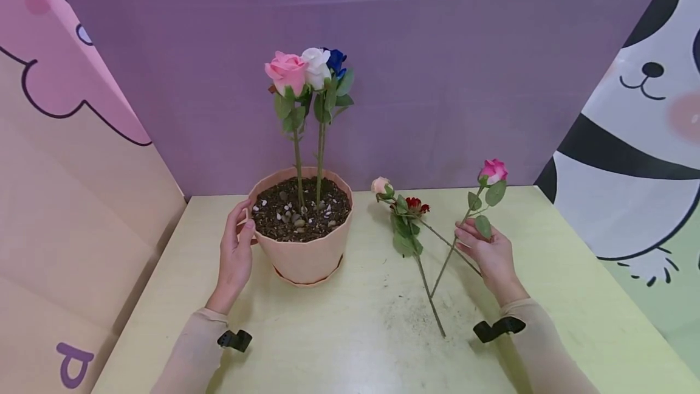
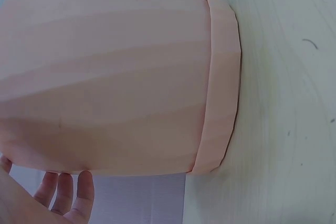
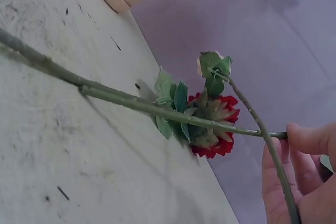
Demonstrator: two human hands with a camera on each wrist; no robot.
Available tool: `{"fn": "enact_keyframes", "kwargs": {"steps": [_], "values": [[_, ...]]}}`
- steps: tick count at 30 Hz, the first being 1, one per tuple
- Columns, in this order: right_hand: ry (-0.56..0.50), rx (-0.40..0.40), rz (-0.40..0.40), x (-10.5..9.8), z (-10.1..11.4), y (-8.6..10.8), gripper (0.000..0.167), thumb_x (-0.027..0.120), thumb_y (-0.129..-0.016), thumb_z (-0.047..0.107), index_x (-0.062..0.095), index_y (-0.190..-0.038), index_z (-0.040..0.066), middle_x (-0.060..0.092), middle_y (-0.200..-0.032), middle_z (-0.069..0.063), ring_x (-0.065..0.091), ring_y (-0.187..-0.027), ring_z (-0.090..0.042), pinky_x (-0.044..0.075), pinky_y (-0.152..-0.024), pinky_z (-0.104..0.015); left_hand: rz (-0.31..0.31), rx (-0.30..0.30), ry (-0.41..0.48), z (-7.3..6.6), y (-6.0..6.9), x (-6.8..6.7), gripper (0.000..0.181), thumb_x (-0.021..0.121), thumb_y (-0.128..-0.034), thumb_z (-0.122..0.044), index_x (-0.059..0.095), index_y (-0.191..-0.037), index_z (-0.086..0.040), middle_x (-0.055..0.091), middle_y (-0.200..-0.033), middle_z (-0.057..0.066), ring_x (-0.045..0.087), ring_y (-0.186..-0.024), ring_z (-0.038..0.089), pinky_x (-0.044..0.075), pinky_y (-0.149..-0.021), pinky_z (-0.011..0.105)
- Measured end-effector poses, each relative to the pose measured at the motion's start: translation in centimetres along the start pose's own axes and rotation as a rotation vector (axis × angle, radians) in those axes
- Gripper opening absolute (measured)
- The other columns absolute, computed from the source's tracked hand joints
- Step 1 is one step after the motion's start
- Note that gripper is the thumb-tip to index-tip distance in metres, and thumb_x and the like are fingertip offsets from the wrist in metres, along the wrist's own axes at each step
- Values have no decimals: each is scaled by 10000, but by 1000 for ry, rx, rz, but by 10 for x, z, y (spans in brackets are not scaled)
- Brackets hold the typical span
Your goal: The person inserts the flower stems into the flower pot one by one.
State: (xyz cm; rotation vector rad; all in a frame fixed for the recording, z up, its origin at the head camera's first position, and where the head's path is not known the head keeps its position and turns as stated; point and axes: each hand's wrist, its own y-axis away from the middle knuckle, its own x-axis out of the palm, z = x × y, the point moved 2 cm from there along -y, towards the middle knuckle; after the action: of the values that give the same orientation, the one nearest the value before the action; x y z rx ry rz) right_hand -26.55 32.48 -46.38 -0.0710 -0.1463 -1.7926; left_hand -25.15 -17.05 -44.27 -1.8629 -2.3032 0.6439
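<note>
My left hand (image 1: 236, 260) rests against the left side of a pink faceted flowerpot (image 1: 306, 260), its fingertips (image 2: 85, 190) touching the outer wall in the left wrist view. Dark soil (image 1: 273, 217) with pebbles fills the pot. Upright in it stand a pink rose (image 1: 287, 72), a white rose (image 1: 316, 69) and a dark blue flower (image 1: 336, 61). My right hand (image 1: 489, 254) pinches the stem of a magenta rose (image 1: 494, 171), raised at a slant right of the pot. A red flower (image 3: 215, 127) and a cream rose (image 1: 381, 185) lie beside it, their stems crossing.
Pot and loose flowers are on a pale table (image 1: 350, 345) dusted with dark soil crumbs (image 1: 410, 312). A purple backdrop (image 1: 437, 78) rises behind. Side panels bear a panda picture (image 1: 645, 157) at right and a pink cartoon figure (image 1: 60, 72) at left.
</note>
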Motion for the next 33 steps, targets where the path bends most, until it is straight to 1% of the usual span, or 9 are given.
{"fn": "enact_keyframes", "kwargs": {"steps": [2, 4, 5, 7, 11, 16, 22, 28, 33], "values": [[45, 0, -3, 3, 0, 1, 412, 782, -971, 101, 574, -1314, 6, 795, -1010, 177, 741, -941, 29, 631, -794, -207, -3, -1, 1, 1, -1, 0, 477, 390, -1155, -233, 407, -1628, -175, 451, -1563, 183, 513, -1208, 49, 508, -905, 192], [88, 5, -6, 5, -1, 3, 415, 780, -969, 85, 571, -1316, -3, 788, -981, 187, 741, -919, 34, 633, -784, -212, -3, -1, 3, 1, -1, 0, 477, 392, -1155, -230, 406, -1628, -175, 450, -1567, 183, 514, -1207, 44, 509, -907, 198], [103, 8, -5, 6, -1, 3, 412, 778, -969, 77, 568, -1314, -2, 783, -966, 195, 741, -910, 38, 633, -781, -212, -3, -2, 3, 1, -1, 0, 477, 392, -1155, -229, 406, -1628, -174, 450, -1567, 183, 515, -1205, 41, 510, -908, 197], [94, 17, -4, 8, -2, 5, 373, 773, -968, 56, 571, -1281, 32, 777, -950, 196, 744, -908, 32, 634, -787, -214, -2, -2, 5, 2, -1, 0, 476, 395, -1155, -229, 408, -1628, -174, 452, -1566, 184, 517, -1208, 43, 511, -907, 190], [8, 18, -24, 9, -3, 5, 261, 771, -966, 46, 620, -1176, 75, 787, -949, 147, 758, -923, -8, 638, -794, -226, 3, -6, 9, 1, -1, 0, 479, 394, -1154, -229, 405, -1631, -177, 449, -1574, 176, 515, -1215, 52, 508, -901, 170], [-109, -36, -87, 10, 0, 5, 160, 762, -967, 38, 658, -1078, 88, 799, -951, 96, 767, -900, -40, 644, -791, -242, 10, -7, 13, 0, 0, 0, 480, 392, -1156, -235, 401, -1633, -182, 440, -1598, 159, 503, -1244, 99, 503, -907, 172], [-213, -97, -112, 9, 2, 6, 160, 750, -973, 32, 642, -1081, 79, 811, -994, 81, 765, -903, -55, 642, -777, -236, 6, 2, 19, 1, -1, 0, 475, 396, -1157, -237, 407, -1629, -179, 449, -1590, 160, 504, -1257, 134, 499, -917, 178], [-317, -205, -132, 8, 6, 5, 143, 724, -966, -40, 652, -1040, 60, 813, -979, 8, 769, -911, -98, 651, -779, -270, 10, 0, 8, 1, 0, -1, 479, 395, -1158, -239, 399, -1633, -177, 445, -1583, 168, 498, -1247, 119, 499, -921, 199], [-383, -206, -147, 6, 11, 6, 136, 722, -961, -52, 673, -1032, 53, 815, -967, -15, 768, -883, -114, 654, -756, -277, 11, -1, 9, 1, -1, -1, 479, 394, -1158, -243, 399, -1633, -174, 446, -1579, 167, 499, -1244, 112, 497, -919, 197]]}}
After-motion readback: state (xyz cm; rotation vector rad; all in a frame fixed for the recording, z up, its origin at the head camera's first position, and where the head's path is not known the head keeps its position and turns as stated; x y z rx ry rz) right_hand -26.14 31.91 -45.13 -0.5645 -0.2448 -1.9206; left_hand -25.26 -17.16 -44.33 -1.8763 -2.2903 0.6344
